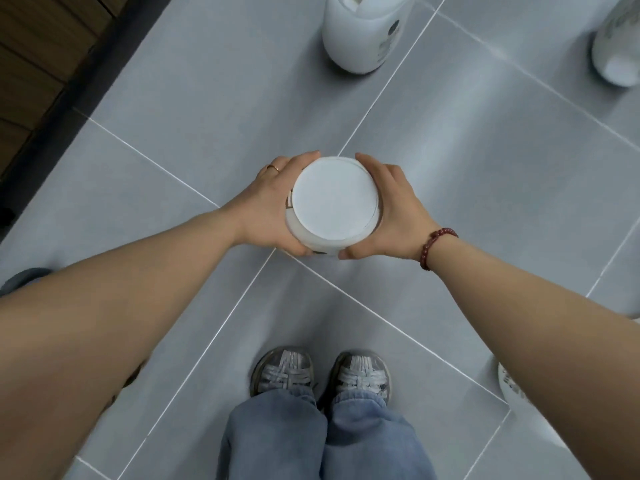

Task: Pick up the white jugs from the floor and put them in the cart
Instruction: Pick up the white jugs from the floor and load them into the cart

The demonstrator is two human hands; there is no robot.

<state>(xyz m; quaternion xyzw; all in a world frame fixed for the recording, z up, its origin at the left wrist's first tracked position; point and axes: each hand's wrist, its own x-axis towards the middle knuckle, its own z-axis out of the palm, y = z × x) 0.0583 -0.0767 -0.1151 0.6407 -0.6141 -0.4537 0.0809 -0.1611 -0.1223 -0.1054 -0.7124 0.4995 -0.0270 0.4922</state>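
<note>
Forearms enter from both lower corners. Left hand [266, 206] and right hand [391, 209] curl round opposite sides of a white jug [334, 199] at frame centre, its flat round end toward the camera. It looks lifted off the tiled floor [485, 168]. Step: carry. Cart not in view, so the next move calls for turning to find it. Second jug [360, 32] stands upper centre, third jug [616, 46] upper right.

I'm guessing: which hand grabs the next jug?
Probably the right hand: the corner jug and near jug lie on its side. Now it and the left hand grip the held jug.
</note>
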